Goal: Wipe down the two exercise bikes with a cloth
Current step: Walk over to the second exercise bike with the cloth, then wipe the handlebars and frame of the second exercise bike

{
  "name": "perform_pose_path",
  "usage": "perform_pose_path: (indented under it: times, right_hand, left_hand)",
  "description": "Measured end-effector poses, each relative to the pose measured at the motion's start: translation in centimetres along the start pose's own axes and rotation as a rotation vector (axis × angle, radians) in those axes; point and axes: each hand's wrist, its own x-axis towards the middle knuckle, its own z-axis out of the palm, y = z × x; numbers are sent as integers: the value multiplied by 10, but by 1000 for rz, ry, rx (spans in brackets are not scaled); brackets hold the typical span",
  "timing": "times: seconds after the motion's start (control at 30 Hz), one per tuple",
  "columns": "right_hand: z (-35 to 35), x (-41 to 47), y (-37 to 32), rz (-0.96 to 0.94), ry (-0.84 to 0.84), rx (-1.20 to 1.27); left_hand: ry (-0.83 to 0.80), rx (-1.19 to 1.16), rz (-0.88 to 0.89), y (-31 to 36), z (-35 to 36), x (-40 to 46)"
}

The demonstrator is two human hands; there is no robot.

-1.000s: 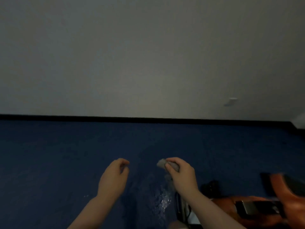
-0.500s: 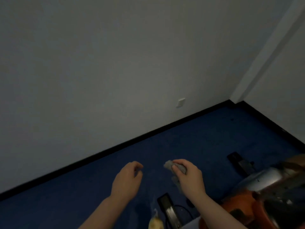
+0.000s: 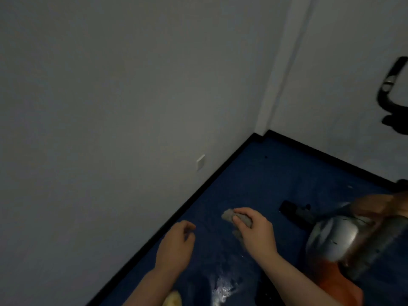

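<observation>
My left hand (image 3: 175, 246) hangs over the blue floor (image 3: 254, 173) in a corner of the room, fingers loosely curled, its grip holding nothing. To its right, my right hand (image 3: 256, 233) bunches a grey cloth (image 3: 234, 216) between thumb and fingers, one end poking out to the left. A wet sheen (image 3: 223, 288) glints on the floor below my wrists. At near right stands an exercise bike (image 3: 344, 244), its silver and orange housing blurred, apart from the cloth. A black floor foot (image 3: 293, 209) sits just beyond it. A wall plate (image 3: 201, 161) marks the left wall. Black handlebars (image 3: 390, 91) show at far right.
</observation>
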Motion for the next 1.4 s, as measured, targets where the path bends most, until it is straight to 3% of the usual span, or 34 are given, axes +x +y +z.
perform_pose_path:
  times: [0.23, 0.53, 0.73, 0.93, 1.4]
  right_hand:
    - [-3, 47, -20, 82, 341, 23]
    - [-46, 68, 2, 263, 623, -13]
    - [-86, 126, 17, 249, 697, 51]
    - [-174, 182, 26, 267, 828, 145]
    - [-349, 284, 4, 23, 1267, -70]
  left_hand:
    - [-188, 48, 279, 56, -9, 122]
    - [-518, 67, 355, 87, 57, 162]
    - [-534, 106, 456, 147, 98, 225]
    - [-581, 86, 573, 251, 170, 272]
    - [-734, -209, 761, 423, 293, 335]
